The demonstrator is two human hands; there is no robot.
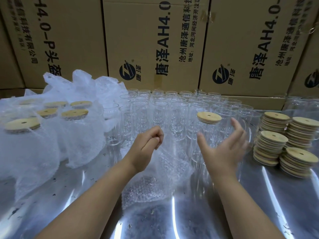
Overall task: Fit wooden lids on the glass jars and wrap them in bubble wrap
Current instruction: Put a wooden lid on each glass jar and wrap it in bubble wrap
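Curled fingers of the left hand (148, 146) pinch the bubble wrap (156, 180); the right hand (224, 150), fingers wide, flanks the lidded jar (212, 133), best rolled toward the pinch, wrap taut.

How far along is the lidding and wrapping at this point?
Done: about six lidded, wrapped jars stand at left. In hand: the left hand pinches a bubble wrap sheet; the open right hand is beside one lidded jar. Left: dozens of open jars, lid stacks.
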